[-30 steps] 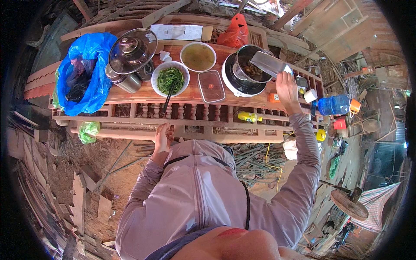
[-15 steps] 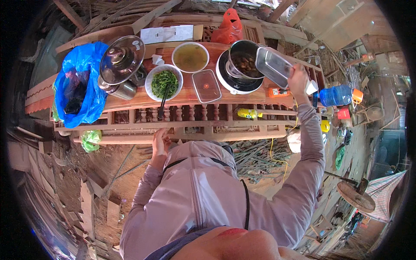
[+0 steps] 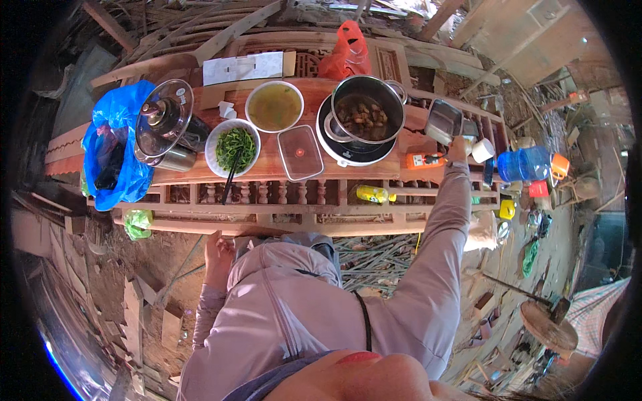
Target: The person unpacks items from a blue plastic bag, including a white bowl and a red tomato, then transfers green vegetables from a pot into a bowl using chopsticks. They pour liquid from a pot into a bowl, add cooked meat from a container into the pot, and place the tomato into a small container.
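Observation:
My right hand [image 3: 458,149] grips the near end of a clear rectangular container [image 3: 443,121] at the right of the wooden table; part of its fingers is hidden. Left of it, a steel pot [image 3: 368,112] with brown chunks of food inside sits on a round white-rimmed electric cooker [image 3: 348,157]. An orange device [image 3: 425,161] lies just beside my right wrist. My left hand [image 3: 219,260] is empty, with loosely bent fingers apart, beside my lap below the table edge.
Greens fill a white bowl [image 3: 232,148] with chopsticks [image 3: 231,182] on it. Behind stands a bowl of soup [image 3: 274,107], beside a lidded box [image 3: 300,155]. A glass lid [image 3: 164,113], blue bag [image 3: 120,174] and red bag [image 3: 348,53] stand around; a blue jug [image 3: 525,164] is at right.
My right hand has carried the clear container away from the pot, to the right and lower. My left hand appears further left, while the whole view has shifted somewhat.

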`<state>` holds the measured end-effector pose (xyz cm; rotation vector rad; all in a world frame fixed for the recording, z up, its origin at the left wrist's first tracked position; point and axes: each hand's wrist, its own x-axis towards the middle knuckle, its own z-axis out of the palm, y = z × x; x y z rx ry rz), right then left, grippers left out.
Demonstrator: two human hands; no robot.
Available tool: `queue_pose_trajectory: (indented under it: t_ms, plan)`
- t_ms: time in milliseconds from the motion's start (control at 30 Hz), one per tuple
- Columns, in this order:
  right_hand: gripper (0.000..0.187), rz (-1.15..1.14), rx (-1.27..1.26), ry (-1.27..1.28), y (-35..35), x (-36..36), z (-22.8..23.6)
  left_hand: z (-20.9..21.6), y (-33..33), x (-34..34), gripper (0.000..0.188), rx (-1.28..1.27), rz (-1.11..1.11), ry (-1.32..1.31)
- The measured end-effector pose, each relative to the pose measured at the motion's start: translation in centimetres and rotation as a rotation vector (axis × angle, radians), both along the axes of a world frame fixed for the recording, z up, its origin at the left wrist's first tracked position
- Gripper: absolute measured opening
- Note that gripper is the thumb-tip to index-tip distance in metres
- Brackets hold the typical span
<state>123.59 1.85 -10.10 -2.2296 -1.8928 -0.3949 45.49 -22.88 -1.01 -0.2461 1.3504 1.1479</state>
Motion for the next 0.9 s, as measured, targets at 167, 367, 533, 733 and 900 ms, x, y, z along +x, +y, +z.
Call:
queue_pose_trajectory:
  t_ms: [167, 367, 533, 733, 900]
  plan:
    - [0.016, -0.061, 0.082, 0.238, 1.0, -5.2, -4.2, 0.7, -1.2, 0.5, 0.016, -0.120, 0.141, 0.110]
    - [0.031, -0.598, -0.168, 0.511, -0.5, -4.5, -4.4, -2.0, -1.4, -0.5, 0.014, -0.122, 0.088, 0.086]
    - [0.048, -0.524, 0.104, 0.671, -3.2, -8.6, 2.3, -5.7, -5.4, -3.9, 0.024, -0.279, -0.013, 0.260]
    - [0.020, -0.247, 0.069, 0.758, -20.1, -13.4, -6.3, -11.2, -9.5, -5.4, 0.046, -0.252, -0.839, 0.338]
    - [0.030, -0.546, -1.099, 1.324, -29.5, -34.5, -3.1, -10.3, -8.4, -5.3, 0.056, -0.177, -1.010, 0.090]
